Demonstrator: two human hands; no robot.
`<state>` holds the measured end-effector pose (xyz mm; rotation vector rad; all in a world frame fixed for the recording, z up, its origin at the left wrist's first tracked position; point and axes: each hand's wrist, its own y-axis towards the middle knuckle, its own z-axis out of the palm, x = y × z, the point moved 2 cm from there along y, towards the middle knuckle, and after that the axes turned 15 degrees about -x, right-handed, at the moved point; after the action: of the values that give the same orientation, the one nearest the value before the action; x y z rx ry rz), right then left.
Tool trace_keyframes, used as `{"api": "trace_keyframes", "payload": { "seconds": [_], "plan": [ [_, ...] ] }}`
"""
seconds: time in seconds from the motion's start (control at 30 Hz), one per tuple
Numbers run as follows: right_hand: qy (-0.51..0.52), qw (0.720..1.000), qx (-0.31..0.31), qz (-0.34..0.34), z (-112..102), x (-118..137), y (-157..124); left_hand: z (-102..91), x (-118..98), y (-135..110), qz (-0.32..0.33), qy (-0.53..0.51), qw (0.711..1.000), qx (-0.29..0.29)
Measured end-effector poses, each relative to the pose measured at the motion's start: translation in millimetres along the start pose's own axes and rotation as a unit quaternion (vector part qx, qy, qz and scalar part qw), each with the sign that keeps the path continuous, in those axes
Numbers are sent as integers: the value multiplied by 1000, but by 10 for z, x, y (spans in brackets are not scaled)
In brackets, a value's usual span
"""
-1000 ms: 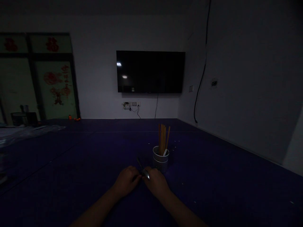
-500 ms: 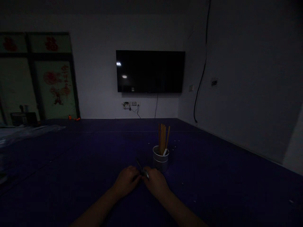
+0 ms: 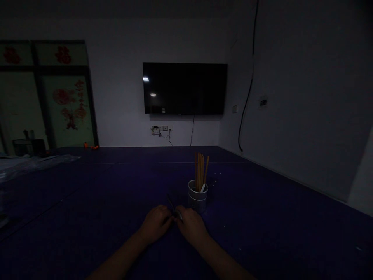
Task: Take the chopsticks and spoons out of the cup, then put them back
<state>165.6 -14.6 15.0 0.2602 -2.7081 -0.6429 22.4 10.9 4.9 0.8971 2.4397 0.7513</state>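
The room is dim. My left hand [image 3: 156, 224] and my right hand [image 3: 190, 224] rest close together on a dark blue table [image 3: 87, 210], fingers curled. Between them they pinch a small metal spoon [image 3: 175, 210], its shiny bowl by my right fingers and its dark handle pointing away to the upper left. Just beyond my right hand stands a metal cup [image 3: 197, 196] with several wooden chopsticks [image 3: 200, 171] upright in it and a white piece at its rim.
A black wall-mounted TV [image 3: 185, 88] hangs on the far wall above sockets and a cable. Clear plastic sheeting [image 3: 32, 163] lies on the table's far left. A door with red decorations [image 3: 68, 101] is at the back left. Small white specks dot the table.
Almost nothing has changed: both hands stay together on the spoon, which shifts very slightly between the fingers. The cup and chopsticks have not moved.
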Motion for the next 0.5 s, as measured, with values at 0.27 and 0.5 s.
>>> {"api": "trace_keyframes", "payload": {
  "seconds": [0.27,0.5],
  "plan": [
    [4,1000,5,-8,3,4,-2,18,18,-4,6,-4,1000,3],
    [-4,1000,2,-7,13,11,-1,12,9,-4,1,-2,1000,4]
  ]
}}
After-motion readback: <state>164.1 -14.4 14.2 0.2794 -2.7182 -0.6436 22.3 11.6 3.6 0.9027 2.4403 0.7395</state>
